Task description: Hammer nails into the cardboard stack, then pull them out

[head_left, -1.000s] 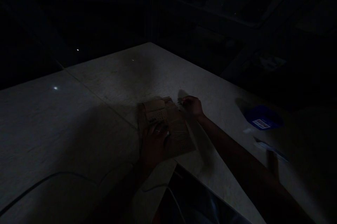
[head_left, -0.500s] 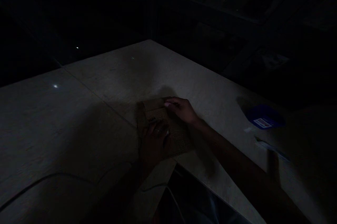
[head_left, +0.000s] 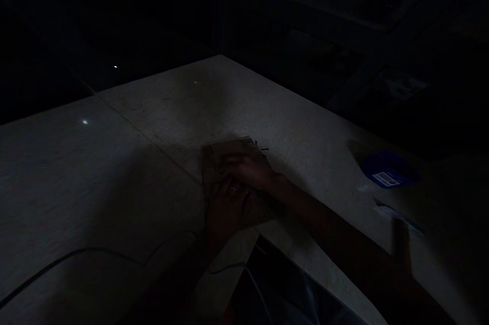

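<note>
A piece of coarse brown woven cloth [head_left: 227, 148], which looks like burlap, lies on the pale table with a folded flap along its far side. Several loose dark threads stick out at its far right corner. My left hand [head_left: 225, 210], with a ring on one finger, rests on the near left part of the cloth, fingers stretched forward. Just beyond it, my right hand [head_left: 250, 169] lies across the flap with its fingers extended to the left, close to the left fingertips. Darkness and the hands hide much of the cloth.
A blue container [head_left: 389, 169] with a white label stands to the right. Nearer lies a thin, dim strip-like item [head_left: 397, 215]. A dark cable [head_left: 87, 249] runs across the left of the table [head_left: 160, 111]. Beyond the table edges it is nearly black.
My right hand has left the cloth's far right edge and moved left and nearer, onto the flap beside my left hand. The corner with loose threads is now uncovered.
</note>
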Available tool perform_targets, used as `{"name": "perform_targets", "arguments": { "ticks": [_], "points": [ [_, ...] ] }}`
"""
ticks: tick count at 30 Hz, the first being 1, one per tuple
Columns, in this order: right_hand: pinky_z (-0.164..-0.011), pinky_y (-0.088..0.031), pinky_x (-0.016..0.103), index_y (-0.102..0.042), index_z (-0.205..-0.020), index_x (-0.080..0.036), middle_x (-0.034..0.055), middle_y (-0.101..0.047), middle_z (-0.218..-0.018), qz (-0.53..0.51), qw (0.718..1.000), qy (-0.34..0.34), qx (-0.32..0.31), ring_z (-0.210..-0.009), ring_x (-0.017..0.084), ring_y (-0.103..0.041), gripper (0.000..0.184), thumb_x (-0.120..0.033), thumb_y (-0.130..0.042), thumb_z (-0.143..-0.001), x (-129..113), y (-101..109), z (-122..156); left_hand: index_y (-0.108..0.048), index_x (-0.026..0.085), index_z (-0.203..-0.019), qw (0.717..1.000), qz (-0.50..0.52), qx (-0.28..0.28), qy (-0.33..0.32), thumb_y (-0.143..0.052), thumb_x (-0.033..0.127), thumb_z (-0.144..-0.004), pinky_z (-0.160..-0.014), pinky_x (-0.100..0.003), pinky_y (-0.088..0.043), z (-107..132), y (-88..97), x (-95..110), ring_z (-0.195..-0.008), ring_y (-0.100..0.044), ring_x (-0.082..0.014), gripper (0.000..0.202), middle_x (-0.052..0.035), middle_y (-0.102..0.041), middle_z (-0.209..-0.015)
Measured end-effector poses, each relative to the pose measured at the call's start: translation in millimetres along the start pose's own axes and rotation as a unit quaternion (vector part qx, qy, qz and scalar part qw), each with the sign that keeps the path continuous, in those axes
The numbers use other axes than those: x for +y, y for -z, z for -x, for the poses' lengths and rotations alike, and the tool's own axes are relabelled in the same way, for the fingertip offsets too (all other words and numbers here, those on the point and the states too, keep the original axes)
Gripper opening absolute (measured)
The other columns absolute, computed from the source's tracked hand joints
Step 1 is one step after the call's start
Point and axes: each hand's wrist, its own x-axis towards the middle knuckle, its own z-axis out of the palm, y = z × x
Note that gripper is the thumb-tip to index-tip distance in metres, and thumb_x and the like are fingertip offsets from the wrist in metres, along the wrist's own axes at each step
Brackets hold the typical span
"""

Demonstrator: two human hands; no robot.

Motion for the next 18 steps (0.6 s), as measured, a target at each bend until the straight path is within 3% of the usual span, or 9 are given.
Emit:
{"name": "perform_targets", "arguments": {
  "ticks": [4,9,12,15,18],
  "points": [
    [-0.102,-0.048,0.032,-0.075,-0.111,-0.032,-0.0015,-0.069,-0.127,0.034,0.997,0.059,-0.031,-0.119,0.020,-0.063,0.039,-0.004,-0.063,-0.086,-1.3,10.0,6.2,-0.071,0.017,-0.108,1.000,0.006,-0.005,0.005,-0.055,0.031,-0.092,-0.092,-0.049,-0.042,-1.0,1.4,0.2,-0.114,-0.060,-0.0326,0.026,-0.0127,-0.069,-0.121],
    [-0.098,-0.050,0.033,-0.072,-0.118,-0.029,0.0020,-0.070,-0.125,0.001,0.997,0.058,0.049,-0.115,0.020,-0.065,0.036,-0.010,-0.059,-0.090,3.2,25.8,8.0,-0.068,0.017,-0.116,1.000,0.017,0.000,0.009,-0.054,0.031,-0.094,-0.095,-0.049,-0.041,-2.2,2.2,0.8,-0.119,-0.057,-0.0315,0.030,-0.0108,-0.066,-0.129],
    [-0.094,-0.052,0.035,-0.074,-0.111,-0.024,0.0048,-0.074,-0.114,-0.032,0.986,-0.040,0.159,-0.104,0.021,-0.068,0.027,-0.016,-0.060,-0.089,25.7,33.2,9.6,-0.066,0.018,-0.121,1.000,0.028,-0.003,0.007,-0.054,0.030,-0.094,-0.097,-0.048,-0.040,-2.0,2.2,-0.1,-0.123,-0.056,-0.0301,0.032,-0.0098,-0.065,-0.133],
    [-0.089,-0.053,0.037,-0.076,-0.092,-0.022,0.0043,-0.076,-0.097,-0.090,0.941,-0.194,0.262,-0.093,0.023,-0.070,0.016,-0.024,-0.065,-0.082,58.6,34.3,18.7,-0.066,0.019,-0.121,1.000,0.030,-0.005,0.007,-0.054,0.031,-0.094,-0.098,-0.049,-0.040,-1.3,2.2,-0.9,-0.124,-0.055,-0.0306,0.031,-0.0100,-0.064,-0.134],
    [-0.080,-0.055,0.039,-0.074,-0.082,-0.021,0.0057,-0.075,-0.084,-0.100,0.917,-0.247,0.296,-0.080,0.024,-0.070,0.017,-0.028,-0.060,-0.079,85.5,26.7,33.3,-0.066,0.018,-0.120,0.999,0.035,-0.008,0.008,-0.054,0.031,-0.094,-0.096,-0.050,-0.041,-1.1,2.4,-0.7,-0.124,-0.054,-0.0311,0.031,-0.0101,-0.063,-0.135]
  ]
}}
